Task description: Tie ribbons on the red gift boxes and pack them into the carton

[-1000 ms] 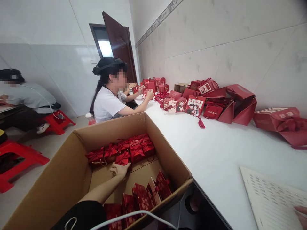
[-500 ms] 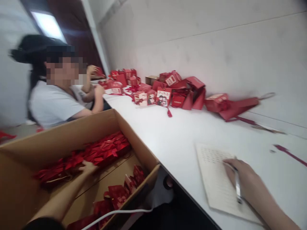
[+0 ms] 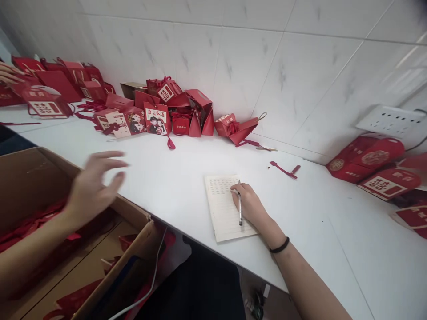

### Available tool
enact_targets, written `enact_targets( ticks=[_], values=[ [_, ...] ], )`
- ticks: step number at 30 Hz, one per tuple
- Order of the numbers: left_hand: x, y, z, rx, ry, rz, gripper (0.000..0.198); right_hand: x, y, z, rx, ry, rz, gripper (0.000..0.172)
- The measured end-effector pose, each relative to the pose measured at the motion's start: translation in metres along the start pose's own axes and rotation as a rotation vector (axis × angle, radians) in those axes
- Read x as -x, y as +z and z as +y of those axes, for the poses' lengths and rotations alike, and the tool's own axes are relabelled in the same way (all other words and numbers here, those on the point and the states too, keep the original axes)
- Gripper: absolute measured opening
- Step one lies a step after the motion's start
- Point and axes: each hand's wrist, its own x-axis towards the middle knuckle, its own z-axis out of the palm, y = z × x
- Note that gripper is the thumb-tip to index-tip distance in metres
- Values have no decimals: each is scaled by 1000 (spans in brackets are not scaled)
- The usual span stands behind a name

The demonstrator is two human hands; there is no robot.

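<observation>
My right hand [image 3: 249,203] rests on a notepad [image 3: 222,222] with rows of handwriting near its top. Its fingers are closed round a pen [image 3: 240,209], which slants across the page. My left hand [image 3: 95,189] is raised over the near rim of a cardboard box [image 3: 133,209], fingers spread and nothing in them, slightly blurred. Inside the box lie red ribboned pieces [image 3: 33,226] and several red gift boxes [image 3: 80,295], partly hidden by my left forearm.
Red gift boxes and bags [image 3: 156,119] are heaped along the tiled wall on the white table [image 3: 187,178]. More red boxes [image 3: 383,182] stand at the right below a power strip [image 3: 390,120]. A ribbon [image 3: 283,171] lies loose. Another person's hand [image 3: 10,73] shows at far left.
My view has swung right. My left hand has come up out of the cardboard box and opened above its rim. My right hand stays on the notepad with the pen.
</observation>
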Motion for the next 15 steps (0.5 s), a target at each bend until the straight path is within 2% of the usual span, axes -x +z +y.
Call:
enact_targets(
  ticks=[1, 3, 5, 8, 9, 11, 15],
  values=[
    [-14, 16, 24, 110, 171, -49, 17, 0, 1, 0, -5, 0, 6, 22],
    [-38, 54, 67, 251, 344, -274, 19, 0, 2, 0, -18, 3, 14, 21],
    [-56, 95, 95, 218, 347, -555, 22, 0, 3, 0, -33, 10, 15, 20],
    [-70, 145, 111, 129, 335, -882, 30, -1, 3, -2, -83, 43, 24, 19],
    [-72, 156, 110, 144, 322, -944, 33, -1, 3, -3, -117, 79, 38, 20],
    [-72, 169, 105, 206, 306, -992, 38, -3, 3, -6, -235, 194, 83, 27],
    [-68, 172, 98, 211, 319, -966, 40, -9, 5, -14, -582, 482, 209, 30]
  ],
)
